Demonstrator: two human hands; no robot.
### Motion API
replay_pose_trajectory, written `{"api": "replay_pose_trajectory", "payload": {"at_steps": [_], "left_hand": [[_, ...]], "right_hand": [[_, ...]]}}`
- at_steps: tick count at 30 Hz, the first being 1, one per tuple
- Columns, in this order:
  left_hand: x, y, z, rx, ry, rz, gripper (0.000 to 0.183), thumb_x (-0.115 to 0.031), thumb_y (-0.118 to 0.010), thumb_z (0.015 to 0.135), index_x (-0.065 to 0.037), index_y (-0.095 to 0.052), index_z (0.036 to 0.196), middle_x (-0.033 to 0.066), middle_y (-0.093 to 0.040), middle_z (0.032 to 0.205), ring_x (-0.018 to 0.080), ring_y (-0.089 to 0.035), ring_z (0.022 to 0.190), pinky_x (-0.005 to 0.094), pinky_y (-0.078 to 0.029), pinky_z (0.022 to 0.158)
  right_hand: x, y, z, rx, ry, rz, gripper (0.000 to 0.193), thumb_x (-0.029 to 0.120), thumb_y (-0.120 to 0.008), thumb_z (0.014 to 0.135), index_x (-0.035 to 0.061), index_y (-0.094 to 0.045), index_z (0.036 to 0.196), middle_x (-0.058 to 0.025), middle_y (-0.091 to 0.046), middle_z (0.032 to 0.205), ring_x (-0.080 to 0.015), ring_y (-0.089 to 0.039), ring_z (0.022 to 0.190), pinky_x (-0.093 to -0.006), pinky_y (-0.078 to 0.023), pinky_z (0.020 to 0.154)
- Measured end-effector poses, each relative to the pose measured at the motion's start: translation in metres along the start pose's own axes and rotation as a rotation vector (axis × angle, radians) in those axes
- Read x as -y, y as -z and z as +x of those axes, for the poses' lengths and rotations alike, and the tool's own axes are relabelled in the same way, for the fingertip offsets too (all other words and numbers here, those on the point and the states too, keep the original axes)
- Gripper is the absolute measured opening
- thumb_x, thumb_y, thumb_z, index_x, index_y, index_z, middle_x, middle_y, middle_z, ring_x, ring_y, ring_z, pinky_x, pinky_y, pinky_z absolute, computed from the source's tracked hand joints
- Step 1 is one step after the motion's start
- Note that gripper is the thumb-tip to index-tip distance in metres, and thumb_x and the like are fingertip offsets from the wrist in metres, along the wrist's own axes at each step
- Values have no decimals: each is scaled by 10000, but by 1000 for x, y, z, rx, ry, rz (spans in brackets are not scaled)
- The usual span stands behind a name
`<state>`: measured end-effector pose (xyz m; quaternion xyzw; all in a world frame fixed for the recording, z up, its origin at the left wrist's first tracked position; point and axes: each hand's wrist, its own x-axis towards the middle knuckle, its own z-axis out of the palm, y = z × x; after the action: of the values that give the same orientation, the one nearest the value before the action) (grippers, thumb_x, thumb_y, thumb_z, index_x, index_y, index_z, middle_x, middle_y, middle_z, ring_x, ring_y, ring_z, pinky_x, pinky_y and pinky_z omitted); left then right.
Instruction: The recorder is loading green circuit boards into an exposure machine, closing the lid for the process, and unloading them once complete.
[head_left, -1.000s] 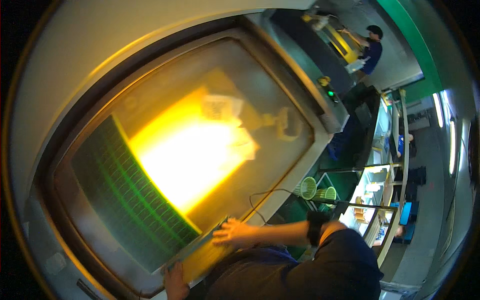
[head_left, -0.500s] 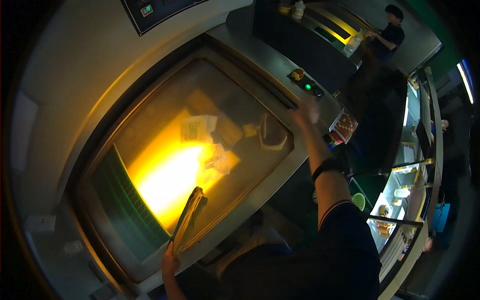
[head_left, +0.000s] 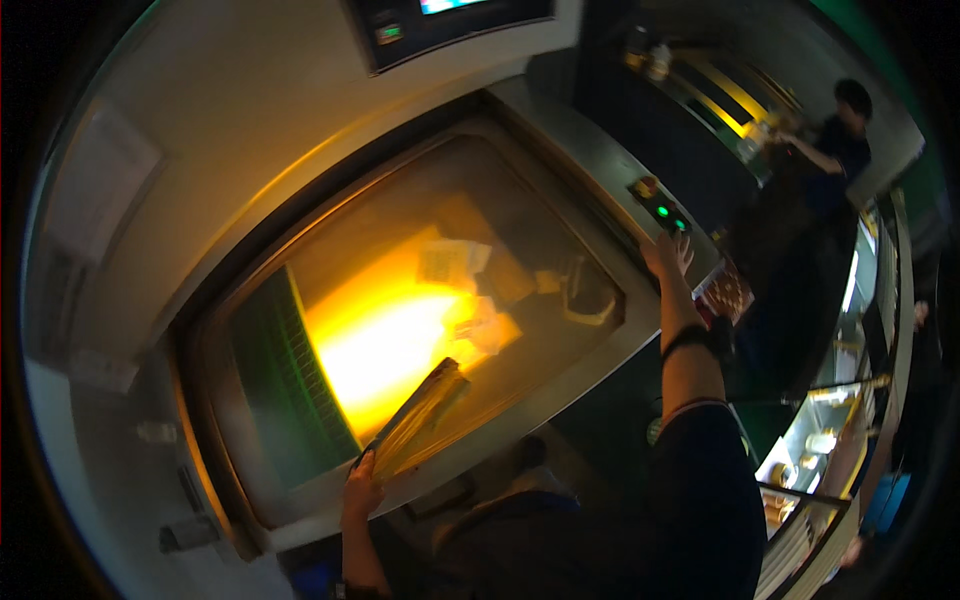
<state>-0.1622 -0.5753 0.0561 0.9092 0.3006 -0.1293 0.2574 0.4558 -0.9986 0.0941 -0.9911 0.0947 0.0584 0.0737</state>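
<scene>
My left hand (head_left: pixel 363 488) is closed on the near end of a long, flat bundle (head_left: pixel 425 412) with a dark edge and yellowish, film-like layers. Its exact kind cannot be made out. The bundle slants up over the near edge of a machine's large framed window (head_left: pixel 560 375), where bright yellow light glows. My right arm reaches to the right side of the machine. There my right hand (head_left: pixel 672 255) has its fingers apart, holding nothing, just beside a small control panel with green-lit buttons (head_left: pixel 663 211). Whether a fingertip touches a button is unclear.
A dark green sheet with a fine pattern (head_left: pixel 295 385) lies at the window's left, and pale paper slips (head_left: pixel 452 262) at its middle. A brown patterned box (head_left: pixel 725 292) is beyond my right wrist. Another person (head_left: pixel 845 145) works at a far bench; lit shelving (head_left: pixel 800 455) stands right.
The view has shifted, moving the scene right and down. My right hand has come up beside the buttons with its fingers spread. Two green lights show where one did. The left hand keeps the bundle.
</scene>
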Motion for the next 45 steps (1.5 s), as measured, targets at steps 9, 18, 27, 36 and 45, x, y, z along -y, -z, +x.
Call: {"api": "replay_pose_trajectory", "payload": {"at_steps": [9, 18, 27, 36, 45], "left_hand": [[126, 57, -75, 293, 75, 413, 864, -71, -710, 716, -199, -332, 1481, -11, -396, 1508, 321, -397, 1358, 475, -387, 1086], [296, 160, 133, -118, 55, 218, 567, -73, -664, 762, -162, -536, 1308, 167, -579, 1267, 375, -545, 1183, 505, -456, 974], [169, 176, 330, -184, 311, 196, 423, -191, -609, 775, -29, -641, 1165, 218, -655, 1146, 387, -627, 1082, 477, -506, 916], [171, 152, 135, 338, -272, 113, 585, -109, -673, 726, -131, -549, 1298, 180, -658, 1140, 342, -623, 1078, 423, -504, 901], [188, 77, 19, 366, -273, 212, 711, -196, -616, 803, -168, -371, 1470, 60, -465, 1450, 334, -470, 1300, 515, -370, 1062]], "right_hand": [[-64, -156, -412, 206, 699, 90, 805, 351, -664, 831, 138, -265, 1497, -194, -122, 1579, -405, -88, 1465, -584, -96, 1165], [-87, -169, -668, 466, -61, 269, 860, 387, -673, 825, 130, -223, 1512, -192, -126, 1582, -388, -114, 1462, -537, -158, 1162], [-16, -144, -696, 274, 134, 385, 789, 239, -713, 806, 37, -320, 1459, -246, -259, 1519, -409, -277, 1402, -447, -320, 1128], [27, -122, -666, 392, 345, 392, 758, 390, -655, 852, 129, -329, 1485, -210, -233, 1547, -408, -263, 1412, -508, -295, 1119], [188, -118, -553, 89, 1180, -182, 698, 316, -672, 836, 251, -378, 1466, -96, -329, 1525, -333, -307, 1407, -532, -291, 1125]]}}
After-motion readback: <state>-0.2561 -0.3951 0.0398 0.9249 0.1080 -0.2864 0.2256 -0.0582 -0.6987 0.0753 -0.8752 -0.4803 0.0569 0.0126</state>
